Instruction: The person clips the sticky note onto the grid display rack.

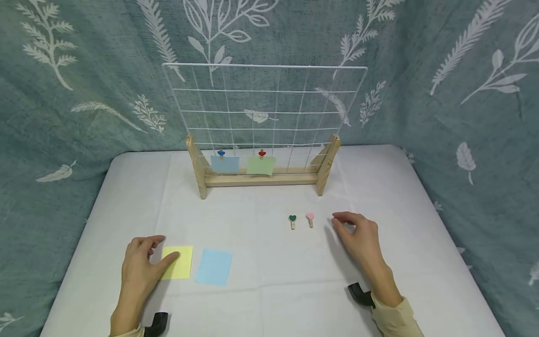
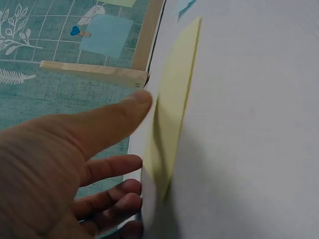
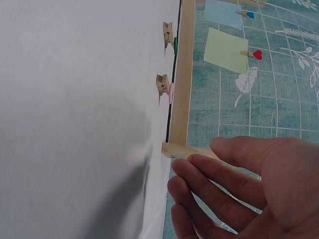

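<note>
My left hand [image 1: 141, 264] hovers at the left edge of a yellow paper note [image 1: 181, 263], thumb and fingers spread apart, holding nothing. In the left wrist view the note [image 2: 177, 94] lies on the table just beyond the thumb. A blue note [image 1: 214, 267] lies to its right. My right hand [image 1: 358, 234], loosely curved and holding nothing, is over the table to the right of two small wooden clothespins, one with a pink heart [image 1: 310, 217] and one with a green heart [image 1: 292, 221]. The right wrist view shows its thumb apart from the fingers.
At the back stands a white wire grid [image 1: 265, 112] in a wooden stand [image 1: 261, 180]. Clipped low on it are a blue note [image 1: 225, 164] under a blue-heart clothespin and a green note [image 1: 261, 165] under a red-heart one. A white cloth [image 1: 269, 309] covers the table.
</note>
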`<state>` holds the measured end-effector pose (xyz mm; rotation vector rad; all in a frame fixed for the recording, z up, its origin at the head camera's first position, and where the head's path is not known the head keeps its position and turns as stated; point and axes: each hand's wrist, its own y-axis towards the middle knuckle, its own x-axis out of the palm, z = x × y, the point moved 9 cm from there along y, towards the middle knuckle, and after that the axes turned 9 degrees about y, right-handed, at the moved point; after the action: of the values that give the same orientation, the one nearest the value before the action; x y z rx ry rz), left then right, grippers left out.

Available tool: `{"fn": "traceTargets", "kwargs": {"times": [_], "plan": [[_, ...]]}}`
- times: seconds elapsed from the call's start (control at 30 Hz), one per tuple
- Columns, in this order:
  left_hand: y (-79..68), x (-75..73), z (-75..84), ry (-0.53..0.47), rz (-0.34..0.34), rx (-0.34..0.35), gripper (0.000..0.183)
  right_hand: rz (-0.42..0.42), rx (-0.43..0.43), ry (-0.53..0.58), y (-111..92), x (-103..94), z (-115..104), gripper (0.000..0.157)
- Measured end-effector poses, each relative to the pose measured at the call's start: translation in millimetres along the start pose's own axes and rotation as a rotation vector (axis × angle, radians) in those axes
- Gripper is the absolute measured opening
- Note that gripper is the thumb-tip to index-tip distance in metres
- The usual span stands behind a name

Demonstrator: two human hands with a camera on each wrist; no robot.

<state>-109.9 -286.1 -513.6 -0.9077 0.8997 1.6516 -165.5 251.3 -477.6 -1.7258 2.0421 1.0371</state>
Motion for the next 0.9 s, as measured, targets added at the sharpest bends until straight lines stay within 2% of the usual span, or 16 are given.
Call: {"fn": "traceTargets", "kwargs": {"times": [0.1, 0.27, 0.33, 0.57, 0.9], "plan": [[-1.0, 1.6, 2.5, 0.026, -0.056, 0.024, 0.059, -0.001, 0.003, 0.000, -1.4, -2.7, 0.9, 0.015], [-6.2, 4.3, 0.6, 0.034, -0.197, 0.020, 0.054, -0.011, -0.003, 0.016, -3.0, 0.3, 2.4, 0.015], [-6.3, 5.4, 0.7, 0.028, -0.219, 0.018, 0.050, -0.015, -0.005, 0.014, -3.1, 2.0, 2.3, 0.015], [-1.5, 2.5, 6.4, -0.002, -0.156, 0.073, 0.039, -0.014, -0.018, 0.011, -0.2, 4.6, -3.7, 0.014], [-4.5, 1.3, -2.8, -0.095, -0.090, 0.034, 0.053, -0.074, -0.048, 0.019, 8.6, 19.3, -8.9, 0.016]]}}
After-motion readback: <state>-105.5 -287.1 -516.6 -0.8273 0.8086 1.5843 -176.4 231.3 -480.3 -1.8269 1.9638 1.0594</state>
